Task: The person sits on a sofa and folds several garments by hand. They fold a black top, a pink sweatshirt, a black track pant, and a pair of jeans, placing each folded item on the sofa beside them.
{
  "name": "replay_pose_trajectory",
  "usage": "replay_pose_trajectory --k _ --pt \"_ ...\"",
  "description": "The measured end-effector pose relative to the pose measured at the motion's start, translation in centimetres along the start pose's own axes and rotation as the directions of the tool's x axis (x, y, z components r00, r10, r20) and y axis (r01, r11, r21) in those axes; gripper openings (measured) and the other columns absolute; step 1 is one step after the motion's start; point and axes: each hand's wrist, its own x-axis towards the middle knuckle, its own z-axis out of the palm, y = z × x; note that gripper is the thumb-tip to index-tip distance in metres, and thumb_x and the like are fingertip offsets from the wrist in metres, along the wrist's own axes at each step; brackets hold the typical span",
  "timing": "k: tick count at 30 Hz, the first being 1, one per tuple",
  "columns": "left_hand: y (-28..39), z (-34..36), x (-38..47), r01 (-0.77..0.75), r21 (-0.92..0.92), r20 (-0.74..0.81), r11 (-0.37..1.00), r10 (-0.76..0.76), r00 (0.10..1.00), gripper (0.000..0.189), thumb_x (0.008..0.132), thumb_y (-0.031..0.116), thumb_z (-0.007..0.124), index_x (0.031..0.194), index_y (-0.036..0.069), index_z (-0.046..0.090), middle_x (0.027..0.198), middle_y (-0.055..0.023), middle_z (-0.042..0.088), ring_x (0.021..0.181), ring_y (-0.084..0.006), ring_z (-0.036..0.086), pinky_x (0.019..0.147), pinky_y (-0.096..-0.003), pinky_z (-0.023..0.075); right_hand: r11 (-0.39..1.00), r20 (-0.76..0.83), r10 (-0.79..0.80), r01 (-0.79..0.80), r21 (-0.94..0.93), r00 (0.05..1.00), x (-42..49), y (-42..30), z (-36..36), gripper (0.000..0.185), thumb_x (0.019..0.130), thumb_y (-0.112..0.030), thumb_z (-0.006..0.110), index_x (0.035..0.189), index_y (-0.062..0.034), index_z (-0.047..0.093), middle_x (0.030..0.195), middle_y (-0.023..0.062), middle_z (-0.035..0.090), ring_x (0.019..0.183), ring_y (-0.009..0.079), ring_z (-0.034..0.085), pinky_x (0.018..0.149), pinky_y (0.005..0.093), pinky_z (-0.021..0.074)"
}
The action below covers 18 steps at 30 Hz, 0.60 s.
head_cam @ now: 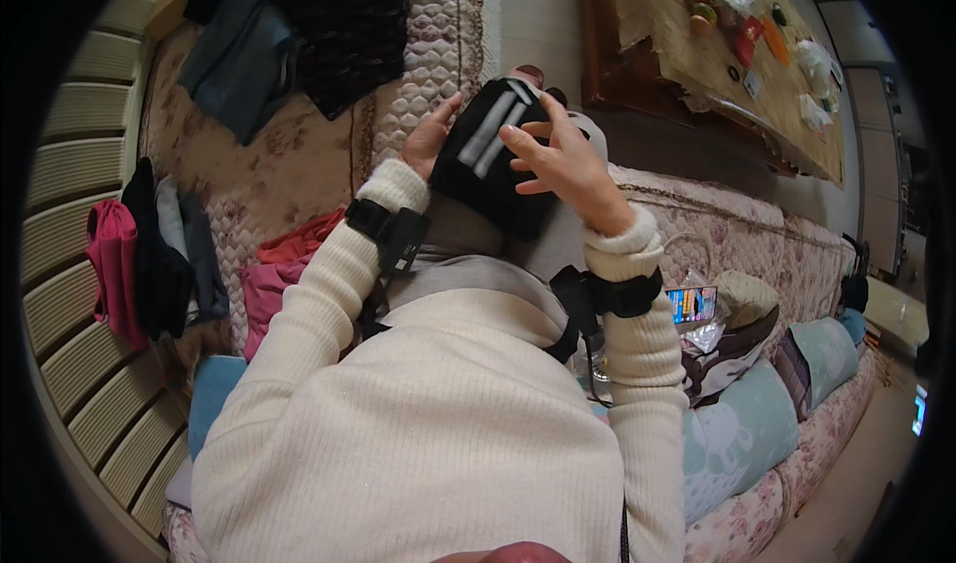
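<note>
A folded black garment (455, 163) with white stripes lies over my lap. My left hand (427, 143) is against its left edge, thumb raised and the other fingers mostly hidden by the cloth, so its grip is unclear. Over the garment's right side is my right hand (564, 161), fingers spread and nothing visibly held in them. Its index finger reaches the top edge by the end of the white stripes; whether it touches there I cannot tell. Both wrists carry black strapped devices over cream knit sleeves.
Folded dark clothes (239, 63) lie ahead on the quilted floral cover (321, 152). Pink and black clothes (116, 264) hang by the slatted panel at left. Pink and red clothes (280, 287) sit beside my left arm. A lit phone (691, 304) is at right; a cluttered table (672, 48) stands beyond.
</note>
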Motion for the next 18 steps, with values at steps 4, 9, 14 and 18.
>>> replay_pose_trajectory --k 4,9,14,18 --pt "1.1 0.4 -2.0 0.003 -0.041 -0.123 0.999 -0.008 0.992 0.041 0.097 0.038 0.057 0.117 0.003 0.064 0.103 -0.0109 0.072 0.090 -0.0219 0.070 0.082 -0.0359 0.0577 0.991 -0.031 -0.016 0.012 -0.136 0.999 0.3 3.2 -0.7 0.065 0.091 -0.028 0.065 0.143 0.0008 0.038 0.129 0.0234 0.057 0.105 0.0256 0.065 0.090 0.0324 0.0510" --pt "3.0 1.4 -2.7 0.225 0.750 -0.451 0.622 0.230 0.863 0.051 0.092 0.045 0.061 0.125 0.006 0.056 0.109 -0.0047 0.066 0.093 -0.0140 0.064 0.076 -0.0297 0.0536 0.892 0.240 -0.159 0.244 -0.381 0.958 -0.9 7.3 -1.1 0.052 0.089 -0.020 0.064 0.134 0.0010 0.050 0.137 0.0177 0.052 0.125 0.0303 0.052 0.104 0.0338 0.0402" --pt "3.7 -0.8 -1.8 0.473 0.877 -0.475 0.085 0.304 0.826 0.089 0.080 0.060 0.068 0.140 0.000 0.042 0.117 -0.0122 0.060 0.097 -0.0198 0.059 0.075 -0.0306 0.0502 0.911 0.212 -0.088 0.165 -0.379 0.973 -1.1 7.9 -1.0 0.051 0.087 -0.018 0.065 0.133 0.0004 0.051 0.139 0.0183 0.049 0.127 0.0326 0.050 0.106 0.0340 0.0393" --pt "3.7 -2.3 -0.9 0.457 0.883 -0.403 -0.109 0.323 0.856 0.086 0.080 0.060 0.069 0.126 -0.010 0.054 0.115 -0.0184 0.064 0.100 -0.0229 0.061 0.087 -0.0314 0.0491 0.870 0.219 -0.200 0.275 -0.410 0.955 -0.8 8.4 -1.1 0.049 0.087 -0.017 0.065 0.131 0.0007 0.052 0.138 0.0188 0.050 0.127 0.0329 0.050 0.106 0.0343 0.0389"
